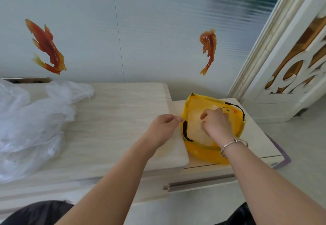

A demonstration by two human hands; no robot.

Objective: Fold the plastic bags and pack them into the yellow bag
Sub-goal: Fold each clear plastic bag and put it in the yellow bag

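The yellow bag (pixel 208 152) with black handles stands open on the lower cabinet at the right. My right hand (pixel 217 123) is inside its mouth, fingers curled onto a pale folded plastic bag (pixel 195 131) that lies in the bag. My left hand (pixel 163 127) rests at the bag's left rim, thumb and fingers pinched at the edge near the black handle. A heap of loose translucent white plastic bags (pixel 30 124) lies on the wooden table at the far left.
The light wooden table (pixel 114 119) spans the left and middle; its right edge meets the lower cabinet top (pixel 259 136). A wall with orange fish decals (pixel 46 46) stands behind. A white carved screen (pixel 298 62) is at the right.
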